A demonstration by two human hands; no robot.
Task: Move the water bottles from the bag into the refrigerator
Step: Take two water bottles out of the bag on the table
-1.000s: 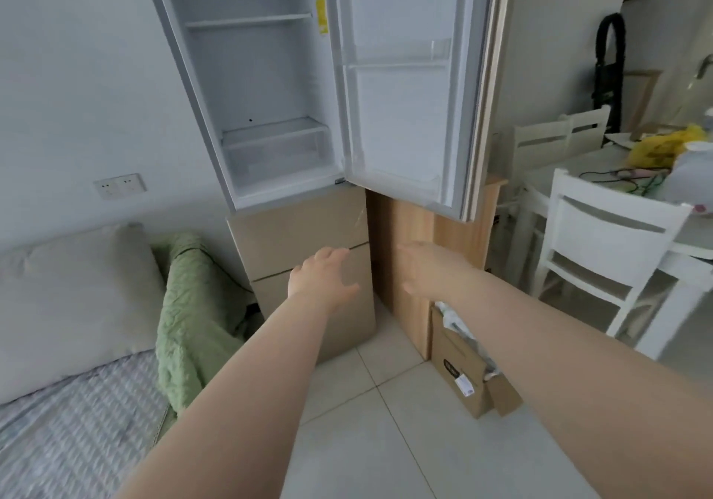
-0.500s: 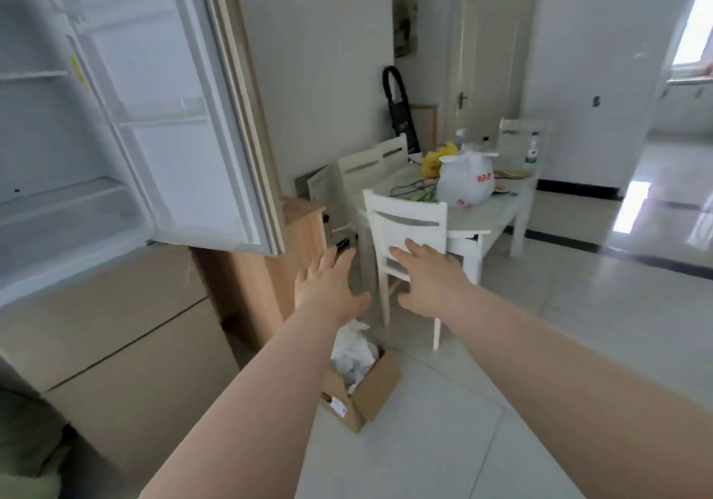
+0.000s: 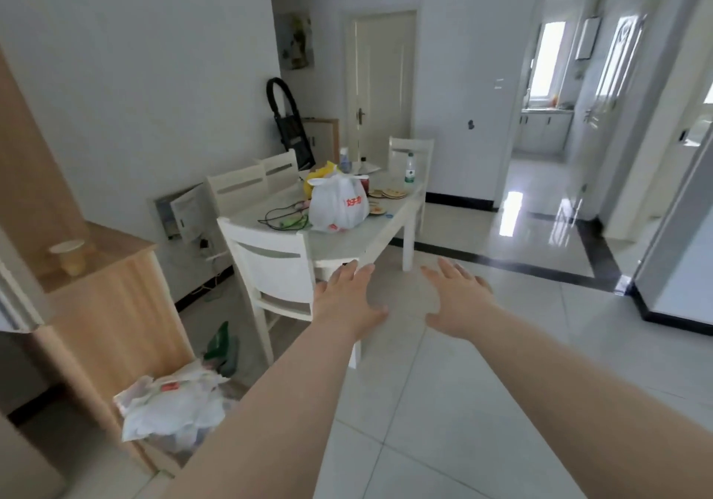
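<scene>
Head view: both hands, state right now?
Bare left hand: open, fingers spread, holding nothing.
Bare right hand: open, fingers spread, holding nothing.

— Where do we look from?
— We have one wide-angle view, worn on the head, facing forward and down. Our arms reach out from the near edge; the left hand (image 3: pixel 349 298) and right hand (image 3: pixel 459 302) sit mid-frame.
— How near is the white table (image 3: pixel 401 207)?
— Just beyond the hands; a doorway (image 3: pixel 548 112) lies far right.

Bright daylight from far window (image 3: pixel 548 55), glare on glossy floor tiles (image 3: pixel 512 213), soft overall blur, wide-angle bowing at edges.
</scene>
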